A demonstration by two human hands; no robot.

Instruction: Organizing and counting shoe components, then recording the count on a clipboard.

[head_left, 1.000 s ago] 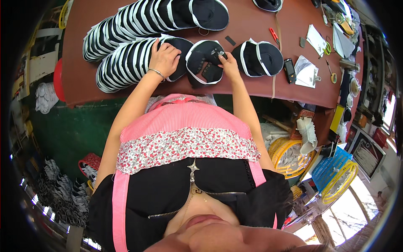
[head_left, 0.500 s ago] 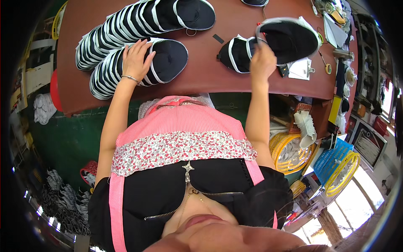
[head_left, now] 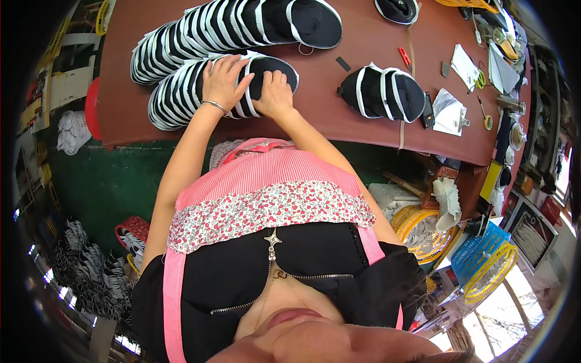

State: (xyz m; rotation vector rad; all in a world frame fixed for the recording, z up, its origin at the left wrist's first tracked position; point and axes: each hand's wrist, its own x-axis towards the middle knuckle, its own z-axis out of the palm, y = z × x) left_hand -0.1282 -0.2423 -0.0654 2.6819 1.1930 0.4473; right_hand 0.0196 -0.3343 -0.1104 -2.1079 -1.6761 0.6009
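Note:
Two long rows of nested black fabric pieces with white edging, cup-shaped like cap crowns, lie on the table's left half. Across the near row (head_left: 181, 97) rests my left hand (head_left: 227, 81), its fingers spread over the white edges. My right hand (head_left: 275, 94) is at that row's right end, fingers together and bent over the black end piece (head_left: 284, 65), gripping its near side. The far row (head_left: 242, 24) lies just behind, untouched. A short group of the same pieces (head_left: 382, 92) sits apart to the right.
The brown-red table (head_left: 339, 124) carries red-handled snippers (head_left: 405, 57), a dark handheld device (head_left: 428, 112), a clipboard (head_left: 449, 114), a tape roll (head_left: 488, 122) and another black piece (head_left: 396, 9). Yellow baskets (head_left: 417, 233) and a blue basket (head_left: 481, 242) stand lower right.
My right hand has moved left from the short group to the near row's end, bringing the black piece it held. My left hand stays on the row. The view has shifted slightly.

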